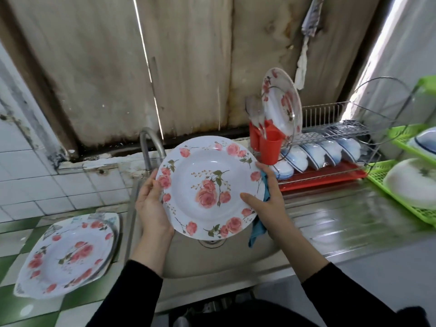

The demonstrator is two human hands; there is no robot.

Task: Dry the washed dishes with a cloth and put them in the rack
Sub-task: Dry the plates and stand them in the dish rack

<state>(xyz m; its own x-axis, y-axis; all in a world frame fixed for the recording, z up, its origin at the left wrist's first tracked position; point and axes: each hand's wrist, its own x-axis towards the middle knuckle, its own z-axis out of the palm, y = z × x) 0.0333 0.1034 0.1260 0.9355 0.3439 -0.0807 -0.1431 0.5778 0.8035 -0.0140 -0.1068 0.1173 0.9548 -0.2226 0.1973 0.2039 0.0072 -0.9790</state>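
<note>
I hold a white plate with pink roses [208, 187] tilted up over the sink. My left hand [151, 206] grips its left rim. My right hand [266, 204] grips the right rim, thumb on the face, with a teal cloth [258, 228] bunched between palm and plate back. More rose plates [68, 256] lie stacked on the green and white counter at the left. The wire dish rack [335, 135] stands at the right, with one rose plate [282, 102] upright in it and several white bowls [318, 154] on its lower level.
A steel tap [151, 147] rises behind the held plate, over the sink [212, 258]. Red cutlery cups [266, 145] hang on the rack's left end. Green baskets [401, 185] with white dishes sit at the far right on the steel drainboard.
</note>
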